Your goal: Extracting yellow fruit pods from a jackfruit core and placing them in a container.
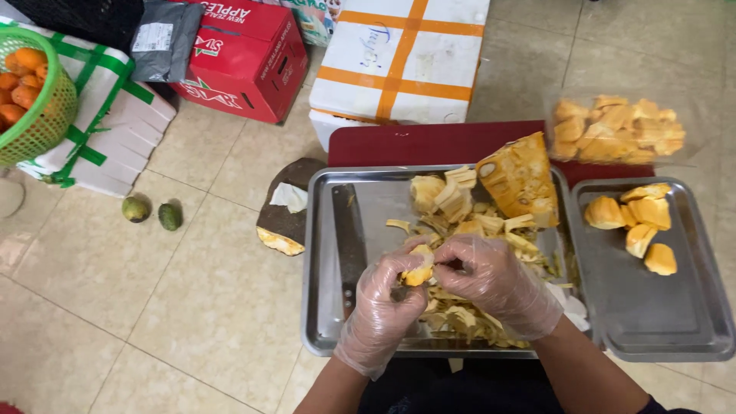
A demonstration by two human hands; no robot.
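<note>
Both my hands wear thin clear gloves and work together over a steel tray (326, 307). My left hand (383, 303) cups a yellow jackfruit pod (419, 273) from below. My right hand (498, 284) pinches the same pod from the right side. Beneath them lies a heap of pale fibres and scraps (460, 314). A large cut jackfruit chunk (521, 180) stands at the tray's far right. A cleaver (350, 241) lies flat in the tray's left half.
A second steel tray (659, 314) at right holds several cleaned pods (636, 218). A clear container (617, 129) of pods sits behind it. On the tiled floor are a jackfruit rind (284, 222), two small green fruits (152, 212), taped white boxes, a red carton and a green basket.
</note>
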